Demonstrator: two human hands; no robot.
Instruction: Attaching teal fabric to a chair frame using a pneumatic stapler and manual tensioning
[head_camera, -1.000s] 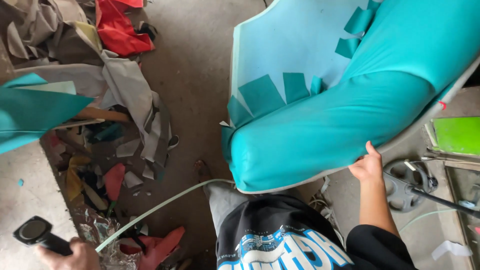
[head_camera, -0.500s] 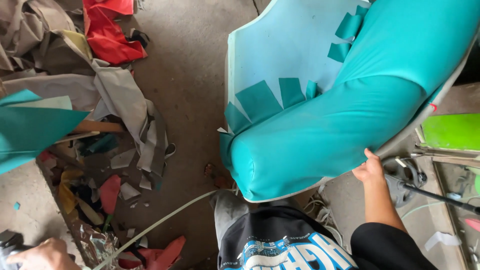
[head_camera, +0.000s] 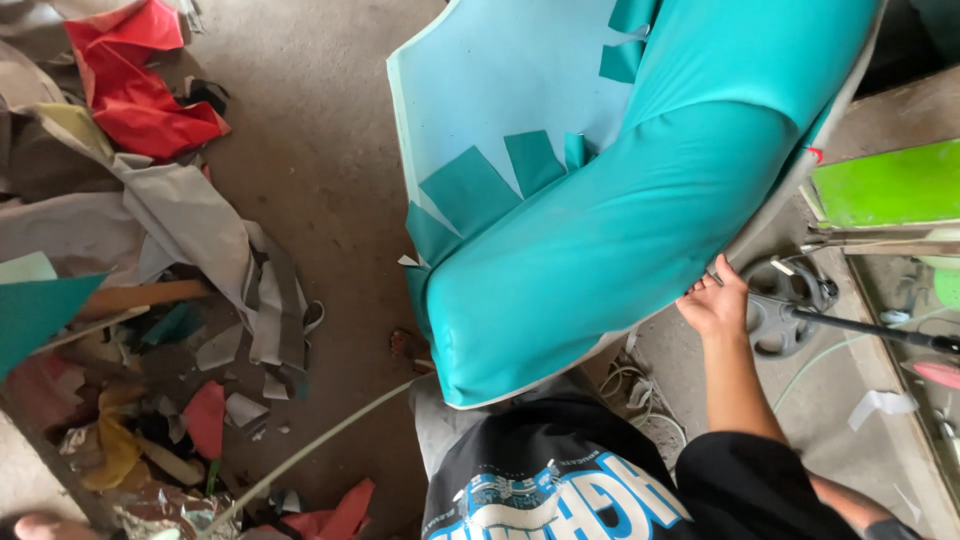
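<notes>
The right hand is gripping the lower edge of a big teal padded seat, which is resting tilted over the person's lap with its pale underside turned upward and its cover flaps folded onto that side. The fingers are curling behind the rim, so how firm the hold is cannot be judged. With only this one hand visibly steadying it, the seat is looking liable to slide or tip toward the floor; the flaps may be loose (no fastening is showing) and could lift away if the cover is pulled.

The left hand is barely showing at the bottom left corner, cut off by the frame, and whether it is open or holding anything cannot be told. A pale hose is running across the floor near the person's feet and could snag a leg.

The scrap pile on the left is burying whatever lies under it, and the dark tool beside the right hand is too tangled to identify. The seat's top end is running out of view.
</notes>
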